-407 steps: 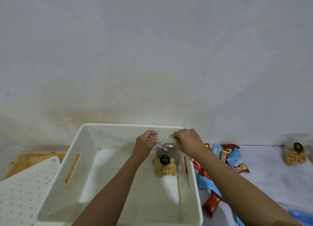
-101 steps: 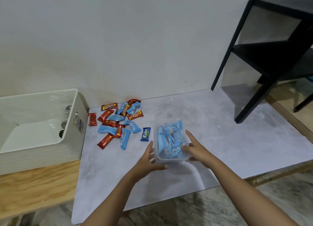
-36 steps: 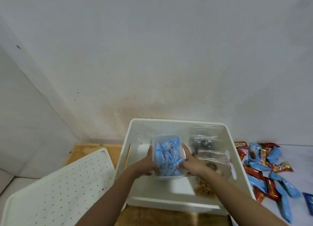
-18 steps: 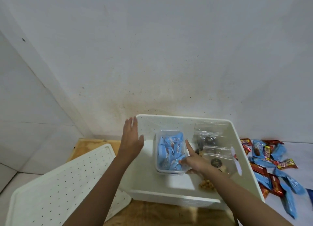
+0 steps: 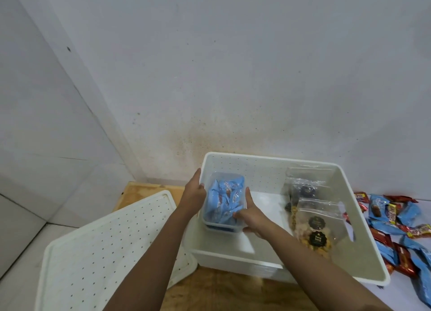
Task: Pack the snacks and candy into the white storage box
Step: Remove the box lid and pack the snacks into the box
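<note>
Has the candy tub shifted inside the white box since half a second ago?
Yes. The tub has slid left, now close to the box's left wall, leaving a wider gap to the snack bags. The right hand grips it.

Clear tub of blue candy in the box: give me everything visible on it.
The clear tub is a rectangular container with rounded corners, transparent plastic by its look, packed with blue-wrapped candies. It stands upright inside the white storage box, close to the left wall. Whether it rests on the floor is unclear. The right hand grips its near right corner, thumb up the side. The left hand lies flat against its left side.
</note>
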Motion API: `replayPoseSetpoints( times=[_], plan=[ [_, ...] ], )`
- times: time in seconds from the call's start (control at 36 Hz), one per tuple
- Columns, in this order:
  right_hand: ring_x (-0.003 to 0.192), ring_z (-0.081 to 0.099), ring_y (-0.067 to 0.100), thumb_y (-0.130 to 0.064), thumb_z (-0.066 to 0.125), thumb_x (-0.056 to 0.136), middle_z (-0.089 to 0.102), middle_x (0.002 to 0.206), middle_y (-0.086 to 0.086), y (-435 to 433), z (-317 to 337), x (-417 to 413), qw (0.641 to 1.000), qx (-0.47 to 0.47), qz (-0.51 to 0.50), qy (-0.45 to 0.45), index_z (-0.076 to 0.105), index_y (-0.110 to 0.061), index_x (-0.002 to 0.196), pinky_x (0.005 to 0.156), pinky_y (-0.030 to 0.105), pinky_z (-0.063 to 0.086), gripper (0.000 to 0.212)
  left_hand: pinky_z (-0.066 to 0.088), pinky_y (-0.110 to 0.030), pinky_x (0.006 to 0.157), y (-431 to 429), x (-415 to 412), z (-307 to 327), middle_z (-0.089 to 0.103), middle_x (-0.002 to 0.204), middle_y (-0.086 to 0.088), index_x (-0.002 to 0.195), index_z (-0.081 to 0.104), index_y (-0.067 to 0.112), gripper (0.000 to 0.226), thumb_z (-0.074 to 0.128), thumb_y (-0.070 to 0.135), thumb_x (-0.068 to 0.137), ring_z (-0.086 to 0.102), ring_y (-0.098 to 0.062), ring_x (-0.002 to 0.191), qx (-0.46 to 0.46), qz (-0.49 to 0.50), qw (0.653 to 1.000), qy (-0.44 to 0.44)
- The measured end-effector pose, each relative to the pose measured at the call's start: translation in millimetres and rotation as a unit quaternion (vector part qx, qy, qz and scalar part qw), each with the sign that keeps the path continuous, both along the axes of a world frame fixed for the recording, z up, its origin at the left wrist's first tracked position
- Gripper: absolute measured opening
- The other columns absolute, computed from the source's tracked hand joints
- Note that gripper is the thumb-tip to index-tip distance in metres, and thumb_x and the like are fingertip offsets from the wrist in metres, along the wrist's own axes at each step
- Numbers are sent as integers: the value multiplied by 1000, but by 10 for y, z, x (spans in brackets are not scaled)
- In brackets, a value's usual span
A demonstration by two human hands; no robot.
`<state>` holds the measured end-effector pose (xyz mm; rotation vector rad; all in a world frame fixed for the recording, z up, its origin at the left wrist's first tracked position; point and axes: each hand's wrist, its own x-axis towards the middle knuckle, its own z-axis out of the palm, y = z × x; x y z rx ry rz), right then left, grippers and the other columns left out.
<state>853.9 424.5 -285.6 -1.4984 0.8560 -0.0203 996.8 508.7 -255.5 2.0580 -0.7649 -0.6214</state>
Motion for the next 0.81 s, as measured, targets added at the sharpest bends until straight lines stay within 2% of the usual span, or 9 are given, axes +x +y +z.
replayPoseSetpoints(
  times=[0.06,0.14,0.25,0.33,0.42,0.53,0.61,0.72,0.81],
  plan=[
    [92,51,15,-27,56,91,43,121,-1,-9,-3,-1,1000,-7,2,-5,-4,-37,144,76,36,51,80,46,-38,91,-1,-3,3,55,121,-11,132,42,17,41,37,2,94,54,-25,109,3,1,1000,4],
    [94,51,16,-30,58,90,42,118,-5,-26,-7,-22,1000,-19,1,-10,1,-40,142,86,43,51,78,46,-34,87,-13,-13,-5,56,120,-10,131,43,17,40,38,3,94,54,-23,107,-3,5,1000,2],
    [94,51,7,-20,62,88,44,120,-4,-29,2,-70,999,-23,21,-17,15,-38,133,69,20,50,67,46,-36,89,-25,-38,2,57,119,-8,130,45,20,37,38,7,96,54,-20,104,-5,23,1000,4],
    [119,48,20,-6,56,88,43,125,-1,-70,78,-161,998,-43,37,5,14,-24,144,93,26,42,72,47,-38,89,-25,-77,25,57,119,-5,128,46,22,34,41,11,96,55,-19,105,-3,35,999,-8],
    [137,33,23,-14,57,90,34,147,7,-185,156,-308,998,-54,28,35,10,-23,149,100,28,33,77,41,-42,101,-36,-120,47,47,135,-5,135,40,20,41,45,14,95,47,-24,124,-4,34,997,-68],
    [115,52,20,-17,61,88,43,140,10,-480,240,-623,992,-117,-15,37,35,-22,140,89,25,41,59,27,-37,111,-136,-240,113,28,151,-4,144,29,17,50,44,24,97,29,-21,138,-20,19,992,-124],
    [97,54,16,-6,59,87,55,121,9,-753,377,-1014,985,-146,-87,-22,48,-15,127,73,16,45,43,27,-30,108,-360,-414,203,31,150,-5,142,34,12,49,46,25,97,30,-22,138,-65,4,993,-98],
    [89,57,17,-2,58,87,60,102,7,-1139,513,-1697,961,-185,-190,-72,54,-17,112,80,24,47,30,21,-24,110,-849,-864,343,40,145,-13,136,43,4,45,52,20,94,34,-24,135,-99,-56,988,-104],
    [80,57,15,5,55,87,58,96,6,-1362,559,-2278,945,-185,-258,-81,54,-11,112,68,16,49,29,19,-19,107,-1237,-1416,456,41,144,-11,135,43,6,45,53,20,94,34,-21,136,-135,-125,979,-92]
  ],
)
